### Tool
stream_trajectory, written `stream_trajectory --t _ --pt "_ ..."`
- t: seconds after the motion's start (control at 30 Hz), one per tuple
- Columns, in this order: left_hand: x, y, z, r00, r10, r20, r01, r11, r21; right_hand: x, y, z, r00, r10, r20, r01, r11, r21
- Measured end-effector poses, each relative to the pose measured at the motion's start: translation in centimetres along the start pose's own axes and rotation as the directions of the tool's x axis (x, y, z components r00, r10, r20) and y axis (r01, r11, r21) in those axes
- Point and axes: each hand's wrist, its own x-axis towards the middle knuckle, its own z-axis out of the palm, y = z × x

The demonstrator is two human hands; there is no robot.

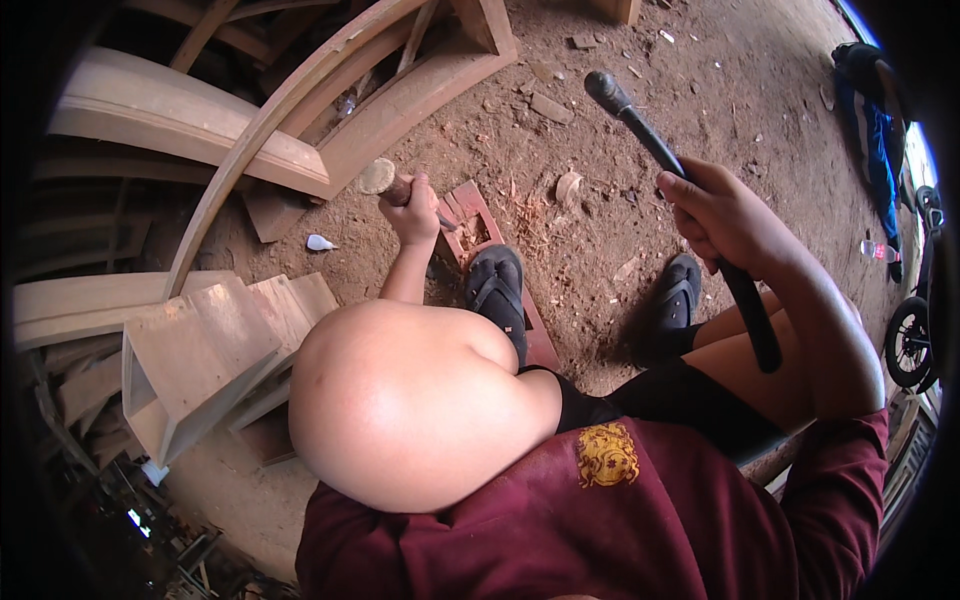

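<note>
My left hand (412, 218) is closed around the wooden handle of a chisel (380, 178), whose pale, worn butt faces up. The blade reaches down to a reddish wooden piece (535, 335) on the ground, where a cut recess (472, 225) holds chips. My left foot, in a dark flip-flop (495, 285), rests on that wood. Higher up and to the right, my right hand (712, 215) grips a black rod (640, 125) with a thicker rounded end. The rod is raised, apart from the chisel, and its lower end runs past my wrist.
Curved wooden frames (370, 110) and a pale moulded beam (190, 115) crowd the left. Below them stands a box-like wooden piece (205, 345). A small white bottle (320, 243) lies on the dirt floor. To the right are a plastic bottle (880, 251) and a wheel (908, 342).
</note>
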Motion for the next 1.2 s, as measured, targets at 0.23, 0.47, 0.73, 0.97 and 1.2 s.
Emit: stream_trajectory --t 0.23,0.47,0.73,0.97,1.2 --pt "-0.7 -0.4 1.1 0.995 0.046 0.089 -0.059 0.987 0.151 -0.7 -0.7 2.0 0.995 -0.095 -0.016 0.093 0.993 -0.072" --pt "-2.0 0.2 1.2 0.951 0.246 0.186 -0.301 0.87 0.391 -3.4 -10.9 5.2 0.583 -0.805 -0.109 0.786 0.593 -0.173" --pt "-1.4 -0.8 3.3 0.977 0.166 0.134 -0.204 0.912 0.356 8.2 -5.1 11.9 0.918 -0.347 0.19 0.357 0.521 -0.776" --pt "-1.5 -0.1 0.7 0.987 0.113 0.118 -0.148 0.923 0.355 4.3 -10.7 10.2 0.588 -0.808 -0.025 0.695 0.521 -0.495" --pt "-0.8 -0.7 1.2 0.971 0.209 0.118 -0.24 0.854 0.461 7.3 -6.3 12.6 0.724 -0.685 0.078 0.577 0.54 -0.612"
